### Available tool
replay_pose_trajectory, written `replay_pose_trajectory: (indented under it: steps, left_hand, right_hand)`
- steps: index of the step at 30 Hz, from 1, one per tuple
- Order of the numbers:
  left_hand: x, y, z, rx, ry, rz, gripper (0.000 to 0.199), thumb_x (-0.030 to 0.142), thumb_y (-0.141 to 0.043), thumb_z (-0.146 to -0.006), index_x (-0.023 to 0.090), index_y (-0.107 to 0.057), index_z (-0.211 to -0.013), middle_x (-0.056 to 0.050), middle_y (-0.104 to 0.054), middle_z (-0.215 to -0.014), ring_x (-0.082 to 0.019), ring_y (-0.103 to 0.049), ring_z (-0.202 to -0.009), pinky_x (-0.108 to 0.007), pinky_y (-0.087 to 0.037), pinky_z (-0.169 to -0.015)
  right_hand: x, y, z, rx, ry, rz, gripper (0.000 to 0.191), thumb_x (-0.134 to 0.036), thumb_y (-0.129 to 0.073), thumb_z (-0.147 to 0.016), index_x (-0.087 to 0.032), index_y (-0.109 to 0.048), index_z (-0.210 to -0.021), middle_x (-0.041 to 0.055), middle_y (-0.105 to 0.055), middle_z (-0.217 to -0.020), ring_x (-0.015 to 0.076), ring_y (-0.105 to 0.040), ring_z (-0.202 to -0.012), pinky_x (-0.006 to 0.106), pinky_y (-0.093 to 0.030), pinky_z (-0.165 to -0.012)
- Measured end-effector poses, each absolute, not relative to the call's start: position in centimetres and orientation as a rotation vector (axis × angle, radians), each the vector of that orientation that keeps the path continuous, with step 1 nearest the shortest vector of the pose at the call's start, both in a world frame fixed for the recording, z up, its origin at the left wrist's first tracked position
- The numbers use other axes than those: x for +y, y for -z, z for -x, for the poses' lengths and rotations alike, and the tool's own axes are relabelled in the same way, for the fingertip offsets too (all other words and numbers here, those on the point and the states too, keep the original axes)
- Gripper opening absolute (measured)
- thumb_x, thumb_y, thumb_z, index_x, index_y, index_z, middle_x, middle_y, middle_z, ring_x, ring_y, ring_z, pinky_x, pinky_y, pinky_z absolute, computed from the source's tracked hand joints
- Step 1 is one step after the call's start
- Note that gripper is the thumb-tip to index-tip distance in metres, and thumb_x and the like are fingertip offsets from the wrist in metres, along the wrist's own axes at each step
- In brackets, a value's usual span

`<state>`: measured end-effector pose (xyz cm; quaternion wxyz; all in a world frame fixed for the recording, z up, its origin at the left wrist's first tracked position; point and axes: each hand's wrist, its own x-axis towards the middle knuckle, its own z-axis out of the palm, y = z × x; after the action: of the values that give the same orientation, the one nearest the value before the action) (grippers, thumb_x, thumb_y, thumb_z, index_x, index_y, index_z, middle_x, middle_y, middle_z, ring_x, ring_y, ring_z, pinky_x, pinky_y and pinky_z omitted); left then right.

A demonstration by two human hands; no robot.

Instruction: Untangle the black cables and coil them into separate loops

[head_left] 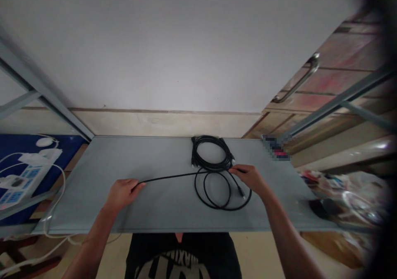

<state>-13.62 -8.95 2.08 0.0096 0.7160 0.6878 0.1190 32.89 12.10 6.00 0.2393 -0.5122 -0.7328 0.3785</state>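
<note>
A black cable (173,176) is stretched nearly straight between my two hands, above a grey tabletop (164,212). Its left end part is pinched in my left hand (125,190), fingers closed. My right hand (246,175) grips the cable's other part, beside the coils. Loose loops of black cable (221,208) lie on the tabletop below and left of my right hand, with a connector (241,193) showing inside them. Just behind these loops sits a thicker, neatly wound black cable coil (197,155) with several connectors around its edge.
A white power strip (27,179) with plugs and white cords lies on a blue surface at the left. Metal frame bars (62,109) flank both sides. Plastic bags (362,188) and a dark object (324,208) are at the right; a pixelated item (277,147) sits at the back right.
</note>
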Motion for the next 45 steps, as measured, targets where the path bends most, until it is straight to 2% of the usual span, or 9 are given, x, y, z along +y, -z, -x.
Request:
replay_pose_trajectory:
  steps: [6, 11, 17, 21, 24, 27, 35, 41, 45]
  left_hand:
    - [-9.6, -3.2, 14.5, 2.332, -0.641, -1.768, 0.045, 0.048, -0.043, -0.093, 0.020, -0.057, -0.061, 0.000, -0.056, -0.054, -0.014, -0.049, -0.052, -0.025, -0.035, -0.057]
    - [-9.4, -3.1, 12.5, 2.094, -0.906, -1.401, 0.039, 0.048, -0.048, -0.089, 0.023, -0.068, -0.110, -0.006, -0.073, -0.098, -0.022, -0.066, -0.087, -0.029, -0.048, -0.074]
    - [-9.3, -2.2, 9.4, 1.807, -0.982, -1.012, 0.054, 0.056, -0.050, -0.086, 0.018, -0.061, -0.123, 0.000, -0.062, -0.067, -0.014, -0.053, -0.048, -0.025, -0.041, -0.047]
    - [-8.3, -2.0, 8.1, 1.722, -1.025, -0.933, 0.053, 0.056, -0.050, -0.086, 0.016, -0.059, -0.119, 0.000, -0.064, -0.065, -0.015, -0.056, -0.050, -0.026, -0.044, -0.051]
    - [-7.3, -1.7, 7.3, 1.667, -0.970, -0.888, 0.047, 0.058, -0.051, -0.085, 0.016, -0.061, -0.103, -0.002, -0.064, -0.060, -0.018, -0.061, -0.053, -0.028, -0.047, -0.053]
    - [-6.2, -1.5, 6.7, 1.626, -0.965, -0.890, 0.042, 0.059, -0.051, -0.084, 0.018, -0.057, -0.090, -0.006, -0.070, -0.073, -0.020, -0.066, -0.062, -0.029, -0.049, -0.054]
    - [-2.2, -3.7, 5.7, 1.777, -0.945, -1.329, 0.043, 0.052, -0.047, -0.089, 0.018, -0.060, -0.113, -0.002, -0.066, -0.067, -0.018, -0.062, -0.062, -0.028, -0.045, -0.061]
    - [0.5, -6.1, 2.9, 1.778, -1.160, -1.391, 0.042, 0.052, -0.044, -0.091, 0.017, -0.065, -0.100, 0.000, -0.057, -0.064, -0.013, -0.052, -0.057, -0.024, -0.038, -0.054]
    - [0.5, -6.7, 4.6, 1.723, -1.251, -1.095, 0.045, 0.056, -0.049, -0.087, 0.016, -0.066, -0.094, 0.007, -0.036, -0.047, -0.009, -0.034, -0.039, -0.022, -0.026, -0.040]
  right_hand:
    - [10.3, -5.4, -32.7, -1.487, -1.455, 1.303, 0.038, -0.049, -0.073, -0.074, -0.012, -0.071, -0.084, -0.0065, -0.035, -0.048, 0.0066, -0.027, -0.043, 0.023, -0.020, -0.041]
    - [8.4, -5.3, -30.7, -1.024, -1.651, 1.124, 0.034, -0.036, -0.078, -0.072, -0.015, -0.070, -0.096, -0.0090, -0.028, -0.054, 0.0040, -0.020, -0.044, 0.019, -0.012, -0.039]
    - [6.3, -4.6, -28.0, -0.759, -1.758, 1.075, 0.041, -0.036, -0.077, -0.074, -0.018, -0.065, -0.109, -0.0100, -0.031, -0.057, 0.0023, -0.014, -0.041, 0.017, -0.010, -0.034]
    - [5.0, -3.8, -25.9, -0.680, -1.735, 1.080, 0.042, -0.041, -0.074, -0.076, -0.020, -0.062, -0.111, -0.0125, -0.022, -0.053, 0.0033, -0.011, -0.039, 0.016, -0.010, -0.032]
    - [4.2, -3.5, -24.3, -0.653, -1.785, 1.090, 0.043, -0.043, -0.073, -0.076, -0.019, -0.062, -0.110, -0.0128, -0.020, -0.053, 0.0036, -0.010, -0.039, 0.016, -0.011, -0.033]
    - [3.8, -3.6, -23.1, -0.642, -1.821, 1.087, 0.044, -0.044, -0.073, -0.076, -0.018, -0.062, -0.110, -0.0129, -0.019, -0.054, 0.0037, -0.009, -0.040, 0.017, -0.010, -0.033]
    - [3.3, -4.8, -20.4, -0.695, -1.890, 1.016, 0.041, -0.037, -0.071, -0.074, -0.018, -0.064, -0.110, -0.0121, -0.020, -0.055, 0.0042, -0.010, -0.041, 0.018, -0.008, -0.035]
    - [3.2, -5.8, -18.5, -0.687, -1.960, 0.982, 0.041, -0.036, -0.075, -0.071, -0.019, -0.064, -0.107, -0.0114, -0.023, -0.056, 0.0041, -0.011, -0.043, 0.019, -0.008, -0.037]
    - [3.7, -6.3, -19.8, -0.874, -1.945, 1.033, 0.036, -0.040, -0.076, -0.072, -0.017, -0.067, -0.097, -0.0114, -0.023, -0.054, 0.0039, -0.013, -0.042, 0.020, -0.008, -0.038]
